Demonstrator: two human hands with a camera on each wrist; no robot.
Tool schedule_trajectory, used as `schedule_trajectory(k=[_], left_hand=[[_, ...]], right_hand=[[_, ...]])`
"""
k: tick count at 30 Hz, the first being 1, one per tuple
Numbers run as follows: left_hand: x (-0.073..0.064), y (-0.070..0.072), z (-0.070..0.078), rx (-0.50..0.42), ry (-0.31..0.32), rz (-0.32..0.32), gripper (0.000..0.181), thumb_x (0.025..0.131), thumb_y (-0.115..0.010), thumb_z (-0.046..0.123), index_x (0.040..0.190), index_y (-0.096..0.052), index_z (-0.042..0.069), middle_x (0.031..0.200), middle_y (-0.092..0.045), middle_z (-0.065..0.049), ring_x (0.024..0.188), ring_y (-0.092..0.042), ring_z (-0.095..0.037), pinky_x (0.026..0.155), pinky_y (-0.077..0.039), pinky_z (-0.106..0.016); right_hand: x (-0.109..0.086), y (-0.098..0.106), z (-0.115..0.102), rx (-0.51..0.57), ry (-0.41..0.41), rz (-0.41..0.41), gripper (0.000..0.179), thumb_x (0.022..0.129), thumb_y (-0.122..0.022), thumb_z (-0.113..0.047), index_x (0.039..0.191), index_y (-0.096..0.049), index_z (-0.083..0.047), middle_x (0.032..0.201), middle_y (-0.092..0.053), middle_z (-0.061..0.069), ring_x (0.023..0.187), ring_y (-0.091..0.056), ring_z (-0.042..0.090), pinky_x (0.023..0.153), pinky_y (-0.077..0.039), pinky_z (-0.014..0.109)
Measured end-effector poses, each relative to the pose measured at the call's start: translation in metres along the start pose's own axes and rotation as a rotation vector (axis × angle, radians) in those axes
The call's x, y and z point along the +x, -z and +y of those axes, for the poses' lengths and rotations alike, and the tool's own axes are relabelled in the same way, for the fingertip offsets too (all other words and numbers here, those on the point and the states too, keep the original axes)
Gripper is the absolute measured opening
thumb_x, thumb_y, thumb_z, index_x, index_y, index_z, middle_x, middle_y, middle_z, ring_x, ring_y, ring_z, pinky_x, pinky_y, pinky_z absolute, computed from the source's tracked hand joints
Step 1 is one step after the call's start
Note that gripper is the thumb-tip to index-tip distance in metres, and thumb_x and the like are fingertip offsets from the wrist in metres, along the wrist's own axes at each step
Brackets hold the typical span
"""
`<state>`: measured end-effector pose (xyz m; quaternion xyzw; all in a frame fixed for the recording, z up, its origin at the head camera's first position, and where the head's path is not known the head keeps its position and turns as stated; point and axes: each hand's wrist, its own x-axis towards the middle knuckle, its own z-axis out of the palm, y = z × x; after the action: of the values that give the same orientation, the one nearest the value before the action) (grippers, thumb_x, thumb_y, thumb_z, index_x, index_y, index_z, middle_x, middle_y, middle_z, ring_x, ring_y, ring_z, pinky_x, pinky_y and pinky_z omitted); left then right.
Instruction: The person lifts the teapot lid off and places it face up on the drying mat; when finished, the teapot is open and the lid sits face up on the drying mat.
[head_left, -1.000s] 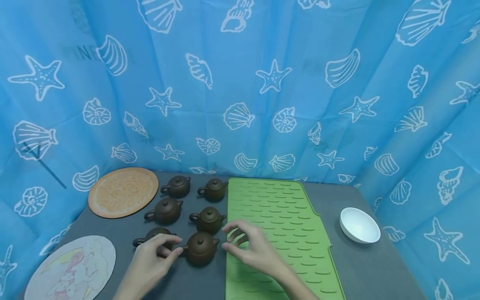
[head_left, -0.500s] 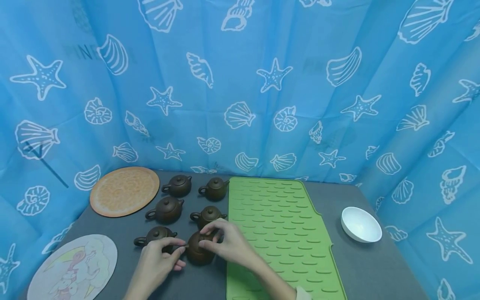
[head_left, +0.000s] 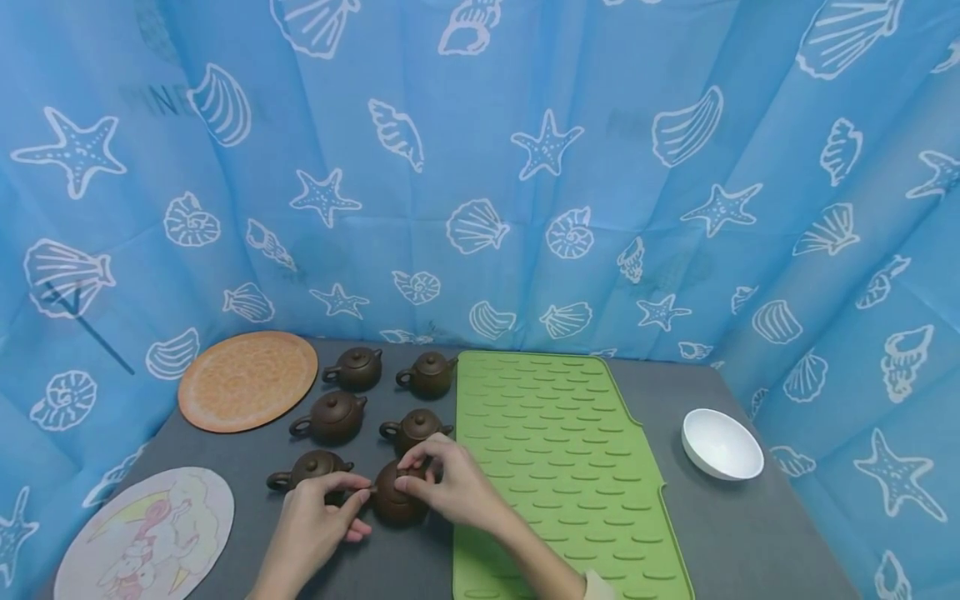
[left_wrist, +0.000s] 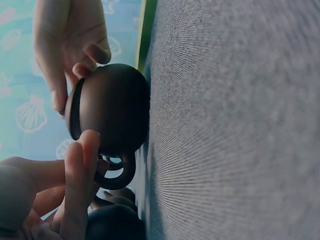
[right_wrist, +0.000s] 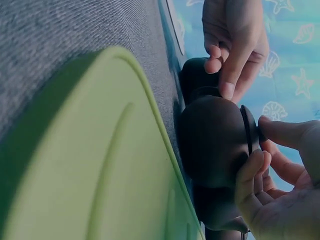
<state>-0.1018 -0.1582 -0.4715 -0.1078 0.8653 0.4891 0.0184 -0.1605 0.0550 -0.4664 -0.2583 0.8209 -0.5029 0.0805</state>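
A dark brown teapot (head_left: 393, 507) stands on the grey table, nearest the person in the right-hand column of teapots. My left hand (head_left: 311, 521) pinches its loop handle (left_wrist: 122, 175) between thumb and forefinger. From the other side, my right hand (head_left: 453, 485) holds the knob of the lid (right_wrist: 250, 130) with thumb and finger; its other fingers are bent close to the pot's body. The lid sits on the pot, with a dark line along its rim in both wrist views. Another teapot (head_left: 311, 468) stands just beyond my left fingers.
More teapots stand behind: one at left (head_left: 332, 417), one at right (head_left: 416, 429) and two farther back. A green ribbed mat (head_left: 555, 467) lies at right, a white bowl (head_left: 722, 446) beyond it. An orange round mat (head_left: 247, 382) and a picture mat (head_left: 150, 537) lie left.
My right hand has moved left from beside the spout onto the teapot's lid. My left hand shifted slightly right at the handle. Over the last half second both hands stay nearly still.
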Motion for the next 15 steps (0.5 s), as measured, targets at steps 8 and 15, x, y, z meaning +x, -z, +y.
schedule_trajectory(k=[8, 15], left_hand=[[0.000, 0.000, -0.001, -0.015, 0.000, -0.004, 0.013, 0.098, -0.076, 0.002, 0.110, -0.080, 0.002, 0.104, -0.082, -0.015, 0.054, -0.075, -0.014, 0.054, -0.060, -0.025], [0.001, 0.000, -0.002, -0.005, 0.014, -0.004, 0.014, 0.099, -0.076, 0.004, 0.112, -0.080, 0.003, 0.106, -0.081, -0.015, 0.055, -0.075, -0.015, 0.054, -0.060, -0.025]], right_hand=[[-0.005, 0.015, -0.007, 0.096, 0.055, -0.016, 0.015, 0.100, -0.080, -0.022, 0.109, -0.077, -0.011, 0.112, -0.066, 0.013, 0.080, -0.057, 0.002, 0.070, -0.053, 0.020], [-0.010, 0.050, -0.015, 0.155, 0.081, -0.056, 0.018, 0.104, -0.074, -0.018, 0.120, -0.070, -0.011, 0.124, -0.063, 0.017, 0.074, -0.068, 0.009, 0.065, -0.065, 0.046]])
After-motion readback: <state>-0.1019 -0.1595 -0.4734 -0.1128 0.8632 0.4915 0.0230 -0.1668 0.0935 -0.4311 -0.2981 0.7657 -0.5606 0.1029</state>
